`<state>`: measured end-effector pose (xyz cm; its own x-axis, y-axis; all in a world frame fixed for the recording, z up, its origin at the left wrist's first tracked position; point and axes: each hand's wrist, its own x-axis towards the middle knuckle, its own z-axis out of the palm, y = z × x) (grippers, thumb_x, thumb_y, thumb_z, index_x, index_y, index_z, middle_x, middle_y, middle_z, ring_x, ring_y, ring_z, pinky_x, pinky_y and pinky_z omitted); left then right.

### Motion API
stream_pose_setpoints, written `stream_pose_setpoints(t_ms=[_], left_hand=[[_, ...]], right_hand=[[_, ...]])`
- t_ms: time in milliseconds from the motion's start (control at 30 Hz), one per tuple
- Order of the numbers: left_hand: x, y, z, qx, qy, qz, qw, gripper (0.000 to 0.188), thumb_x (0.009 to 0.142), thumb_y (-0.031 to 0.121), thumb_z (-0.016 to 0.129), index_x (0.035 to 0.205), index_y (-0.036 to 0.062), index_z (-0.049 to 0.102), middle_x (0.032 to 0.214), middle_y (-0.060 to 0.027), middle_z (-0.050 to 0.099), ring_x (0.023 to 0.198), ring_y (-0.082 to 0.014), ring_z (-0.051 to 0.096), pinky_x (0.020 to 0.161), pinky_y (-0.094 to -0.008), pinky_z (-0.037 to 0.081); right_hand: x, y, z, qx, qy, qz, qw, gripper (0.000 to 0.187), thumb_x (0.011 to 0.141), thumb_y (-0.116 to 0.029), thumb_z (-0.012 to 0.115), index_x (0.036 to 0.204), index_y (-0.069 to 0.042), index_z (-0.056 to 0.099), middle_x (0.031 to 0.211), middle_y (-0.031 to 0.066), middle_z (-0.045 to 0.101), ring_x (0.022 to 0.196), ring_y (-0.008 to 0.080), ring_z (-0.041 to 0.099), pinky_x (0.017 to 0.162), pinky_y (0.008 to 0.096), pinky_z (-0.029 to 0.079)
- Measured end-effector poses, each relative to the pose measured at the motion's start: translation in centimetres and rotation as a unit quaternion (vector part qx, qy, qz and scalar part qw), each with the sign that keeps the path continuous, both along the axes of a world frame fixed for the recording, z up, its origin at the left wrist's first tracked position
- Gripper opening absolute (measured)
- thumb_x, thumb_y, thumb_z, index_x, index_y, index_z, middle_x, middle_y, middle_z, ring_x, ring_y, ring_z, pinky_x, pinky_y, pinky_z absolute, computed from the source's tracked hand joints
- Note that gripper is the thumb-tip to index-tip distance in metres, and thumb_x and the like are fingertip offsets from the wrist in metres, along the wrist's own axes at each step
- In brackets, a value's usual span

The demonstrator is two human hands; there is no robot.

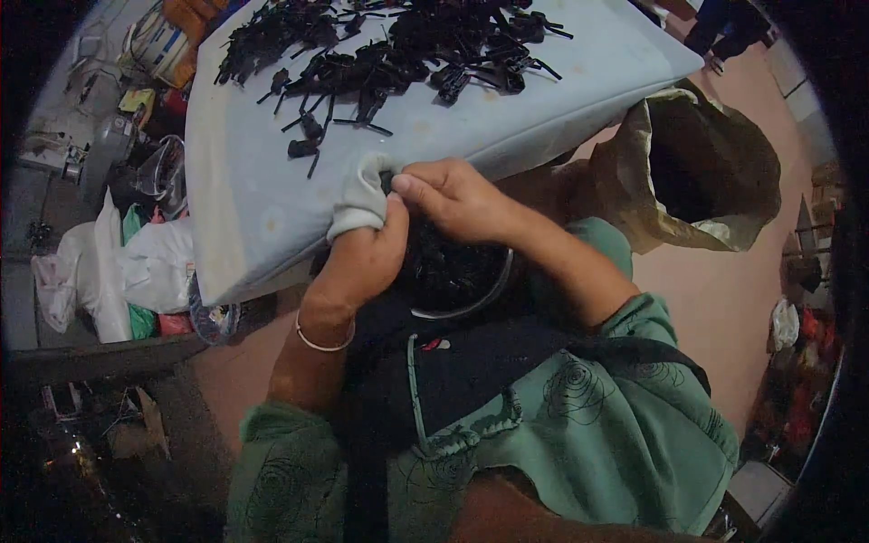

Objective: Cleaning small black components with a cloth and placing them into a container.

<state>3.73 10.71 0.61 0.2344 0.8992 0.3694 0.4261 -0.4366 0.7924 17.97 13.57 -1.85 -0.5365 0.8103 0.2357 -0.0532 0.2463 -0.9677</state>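
Note:
My left hand (380,237), with a pale bangle at its wrist, has a pale grey-white cloth (364,195) like a glove wrapped over its fingers; the thumb is bare. My right hand (454,197) meets it, thumb and fingers pinched together. Between the two hands a small black part (386,181) shows, mostly covered, so its shape cannot be made out. Beyond them, loose black plastic parts (371,72) with thin stems are heaped on the light blue padded table (244,181). Below my hands, a round container (498,294) holds more black parts.
A large open sack (625,181) stands on the reddish floor (724,299) to the right. White plastic bags (158,262) and clutter fill the left side. A person's legs (720,32) show at the far right. More goods (806,344) line the right edge.

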Motion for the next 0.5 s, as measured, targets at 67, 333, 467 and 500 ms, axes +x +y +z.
stream_pose_setpoints(t_ms=[67,333,467,500], left_hand=[[-0.2,-0.4,-0.1,0.006,0.002,-0.003,1.0,0.024,0.079,0.004,0.043,0.102,-0.0028,0.043,0.092,-0.0176,0.049,0.085,-0.0272,0.049,0.078,-0.035,0.039],[-2.0,-0.7,2.9,-0.069,0.185,-0.074,0.978,0.032,0.081,0.015,0.052,0.106,-0.0024,0.043,0.083,-0.0132,0.055,0.081,-0.0272,0.054,0.073,-0.0362,0.042],[-2.6,-0.4,3.6,-0.153,0.049,-0.038,0.986,0.033,0.084,0.022,0.052,0.108,-0.0001,0.045,0.085,-0.0115,0.057,0.078,-0.0223,0.057,0.063,-0.0337,0.044],[-2.6,0.1,3.6,-0.203,0.02,0.012,0.979,0.031,0.085,0.022,0.049,0.107,0.0005,0.047,0.086,-0.0104,0.058,0.072,-0.0186,0.057,0.058,-0.0303,0.044]], right_hand=[[-0.6,-0.5,-0.3,-0.008,0.038,-0.003,0.999,0.034,0.091,-0.027,0.04,0.072,0.0,0.05,0.062,-0.0055,0.041,0.061,0.0042,0.035,0.053,0.0225,0.034],[2.0,1.1,2.4,0.05,-0.132,0.02,0.99,0.032,0.087,-0.029,0.046,0.075,0.0,0.053,0.058,0.0101,0.05,0.055,0.0151,0.047,0.054,0.0296,0.04],[0.2,3.2,1.0,0.35,-0.256,-0.299,0.85,0.021,0.08,-0.025,0.055,0.072,-0.005,0.05,0.058,0.0103,0.052,0.053,0.0242,0.054,0.048,0.0374,0.042],[-0.2,3.4,1.7,0.338,-0.289,-0.288,0.848,0.018,0.076,-0.022,0.056,0.073,-0.006,0.05,0.064,0.0125,0.056,0.061,0.0324,0.056,0.052,0.0402,0.044]])
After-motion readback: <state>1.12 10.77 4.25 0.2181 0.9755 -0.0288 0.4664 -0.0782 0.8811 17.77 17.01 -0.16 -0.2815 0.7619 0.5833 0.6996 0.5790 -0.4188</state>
